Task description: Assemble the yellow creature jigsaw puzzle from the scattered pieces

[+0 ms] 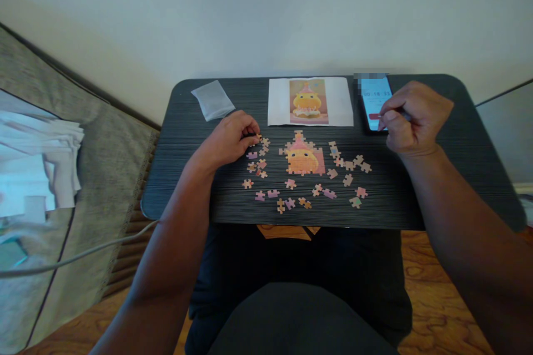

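A partly built jigsaw [303, 158] of a yellow figure lies in the middle of a small dark table [458, 172]. Several loose puzzle pieces [287, 184] are scattered around it. My left hand [229, 138] rests on the table left of the puzzle, fingers curled down at the loose pieces there; whether it holds one is hidden. My right hand [410, 119] is curled with its fingertip on the lit screen of a phone [375, 101] at the back right. A printed reference picture [310, 101] lies behind the puzzle.
A clear plastic bag [212, 100] lies at the table's back left. A pale wall rises behind the table. A sofa or bedding [62, 177] with a white cable [83, 255] is on the left. Wooden floor shows below, with my dark-clothed lap under the table's front edge.
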The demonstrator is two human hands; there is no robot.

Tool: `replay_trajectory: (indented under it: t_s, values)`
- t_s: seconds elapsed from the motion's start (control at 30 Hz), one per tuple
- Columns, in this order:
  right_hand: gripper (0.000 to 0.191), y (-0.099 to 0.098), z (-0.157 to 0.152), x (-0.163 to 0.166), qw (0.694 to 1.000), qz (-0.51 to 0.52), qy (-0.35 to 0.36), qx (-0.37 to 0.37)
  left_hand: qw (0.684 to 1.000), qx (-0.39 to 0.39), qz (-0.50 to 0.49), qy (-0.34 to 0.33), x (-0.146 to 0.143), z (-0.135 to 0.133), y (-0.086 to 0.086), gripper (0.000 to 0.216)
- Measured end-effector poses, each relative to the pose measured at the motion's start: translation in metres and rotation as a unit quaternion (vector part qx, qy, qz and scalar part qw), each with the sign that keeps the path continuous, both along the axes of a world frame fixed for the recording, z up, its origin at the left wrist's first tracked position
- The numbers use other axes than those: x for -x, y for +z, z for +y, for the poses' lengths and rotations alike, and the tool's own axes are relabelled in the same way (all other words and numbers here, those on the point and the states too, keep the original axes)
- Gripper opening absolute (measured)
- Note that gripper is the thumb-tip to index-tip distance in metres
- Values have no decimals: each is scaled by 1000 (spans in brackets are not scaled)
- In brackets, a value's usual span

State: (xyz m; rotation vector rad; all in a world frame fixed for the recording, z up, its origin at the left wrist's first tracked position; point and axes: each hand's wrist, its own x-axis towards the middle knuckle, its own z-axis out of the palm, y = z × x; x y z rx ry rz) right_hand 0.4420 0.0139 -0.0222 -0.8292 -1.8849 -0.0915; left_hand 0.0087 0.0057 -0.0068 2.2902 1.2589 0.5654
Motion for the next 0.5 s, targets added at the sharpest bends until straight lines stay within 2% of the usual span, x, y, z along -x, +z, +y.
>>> replay_trajectory:
  t_s: [0.1, 0.3, 0.5]
  values:
    - [46, 0, 2, 0, 1000, 3, 4, -4, 1000, 11, -14, 4, 1, -1, 2, 11]
    - [40, 2, 3, 1, 999, 1, 31, -30, 989, 103, -92, 46, -2, -3, 7, 8]
    - [35, 1, 2, 3, 999, 0, 36, -31, 961, 149, -221, 69, -11, -8, 12, 22]
